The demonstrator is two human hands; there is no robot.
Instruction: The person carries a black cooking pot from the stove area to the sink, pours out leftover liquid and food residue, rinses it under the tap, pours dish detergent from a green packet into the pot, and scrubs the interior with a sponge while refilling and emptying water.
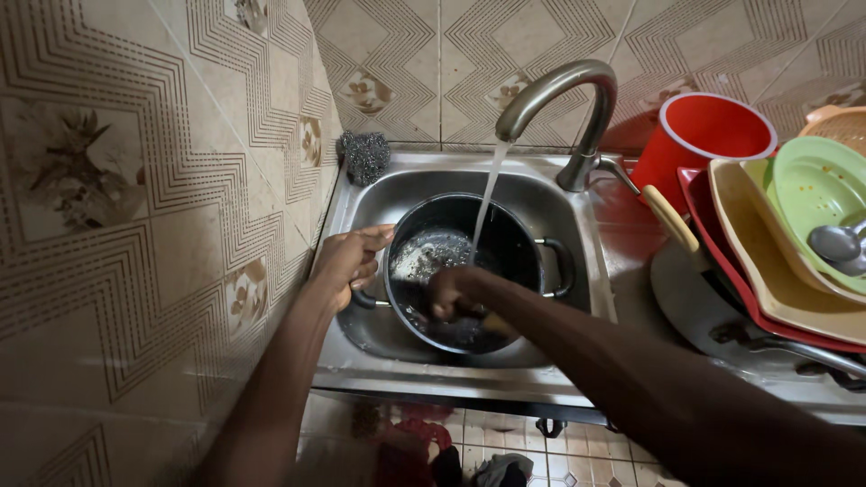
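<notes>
Patterned beige wall tiles are seen on the left and far sides of a stainless steel sink (361, 203) set in a wet worktop (631, 243). A black pot (519, 239) with two side handles lies tilted in the basin, directly under the curved tap (559, 90), from which a stream of water (485, 203) is falling into it. The left hand (347, 263) is closed around the pot's left rim and handle. The right hand (451, 293) is placed inside the pot, fingers curled shut on something that cannot be made out. A steel scourer (363, 156) rests at the sink's far left corner. To the right, a red bucket (699, 135) stands near stacked plates (767, 261), topped by a green bowl (812, 194) holding a spoon (839, 243).
</notes>
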